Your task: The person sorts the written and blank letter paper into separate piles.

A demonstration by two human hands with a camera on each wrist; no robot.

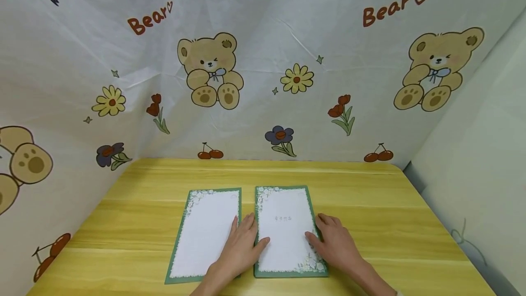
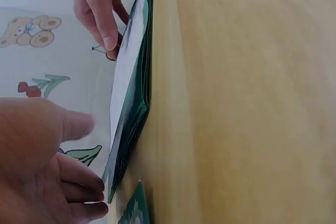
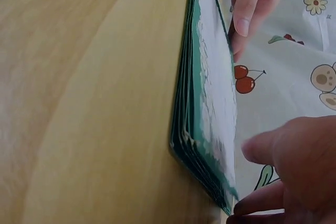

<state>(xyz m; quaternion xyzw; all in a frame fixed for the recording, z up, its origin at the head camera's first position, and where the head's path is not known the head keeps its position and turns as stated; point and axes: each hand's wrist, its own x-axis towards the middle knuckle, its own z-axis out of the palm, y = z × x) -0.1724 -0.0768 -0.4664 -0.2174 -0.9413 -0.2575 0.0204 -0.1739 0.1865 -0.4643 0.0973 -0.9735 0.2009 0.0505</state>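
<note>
A stack of green-bordered paper sheets lies on the table, its white top sheet edged with pale flowers and marked with small writing in the middle. Along the stack's left edge my left hand rests with fingers fairly straight and the thumb over the margin. My right hand is at the opposite edge, fingers alongside and thumb above the top sheet. Several layers show at the stack's side in the right wrist view. Left of it lies another green-bordered sheet, blank white inside, partly covered by my left hand.
The yellow wood-grain table extends around the papers. Behind it hangs a white cloth printed with bears, flowers and cherries. A pale wall surface with a thin cord is beyond the table's right edge.
</note>
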